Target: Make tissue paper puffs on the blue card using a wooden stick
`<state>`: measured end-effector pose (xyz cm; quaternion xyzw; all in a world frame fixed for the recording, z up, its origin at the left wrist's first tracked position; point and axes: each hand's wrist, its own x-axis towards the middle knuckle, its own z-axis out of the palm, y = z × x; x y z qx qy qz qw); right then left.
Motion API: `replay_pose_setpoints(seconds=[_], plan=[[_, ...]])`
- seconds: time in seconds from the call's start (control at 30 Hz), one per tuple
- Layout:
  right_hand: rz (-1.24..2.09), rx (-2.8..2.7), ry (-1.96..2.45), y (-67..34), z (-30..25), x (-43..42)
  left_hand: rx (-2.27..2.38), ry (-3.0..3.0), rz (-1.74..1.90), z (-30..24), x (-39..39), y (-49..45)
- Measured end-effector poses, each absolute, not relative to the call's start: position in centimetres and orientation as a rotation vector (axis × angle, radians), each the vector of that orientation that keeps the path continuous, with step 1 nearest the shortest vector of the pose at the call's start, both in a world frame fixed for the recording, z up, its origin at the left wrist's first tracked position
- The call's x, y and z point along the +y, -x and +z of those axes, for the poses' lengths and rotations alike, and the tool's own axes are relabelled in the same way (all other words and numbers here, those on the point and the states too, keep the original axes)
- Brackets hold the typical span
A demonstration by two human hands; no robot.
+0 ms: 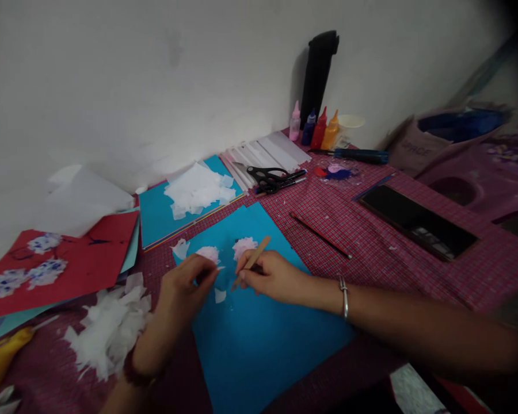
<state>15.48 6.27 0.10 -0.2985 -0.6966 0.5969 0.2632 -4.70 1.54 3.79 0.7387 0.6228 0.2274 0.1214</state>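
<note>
Hands pinched tight — right (271,276) on wooden stick (259,251), left (185,286) on pale scrap (220,268).

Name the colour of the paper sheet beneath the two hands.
The paper sheet is blue; it shows in the head view, the only one here.

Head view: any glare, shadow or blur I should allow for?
In the head view, light is dim and the top right corner nearly black; the head view shows pale glare on the phone, a shadow on the wall beside the tall black object, and soft detail in the pink bag at right; in the head view, the wooden stick in the right hand is readable.
</note>
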Motion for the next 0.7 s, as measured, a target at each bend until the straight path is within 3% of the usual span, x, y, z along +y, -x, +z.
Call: replay_pose_setpoints(seconds=[0.23, 0.53, 0.7], plan=[[1.796, -1.811, 0.827, -16.9, -0.1, 7.1, 1.575, -1.725, 0.512, 1.9, 2.4, 4.3], [1.791, -1.722, 0.813, -16.7, 0.0, 7.2, 1.315, -1.823, 0.413, 2.4, 2.6, 4.9], [1.837, -1.659, 0.795, -16.5, 0.0, 6.9, 1.456, -1.812, 0.467, 2.2, 2.4, 4.9]])
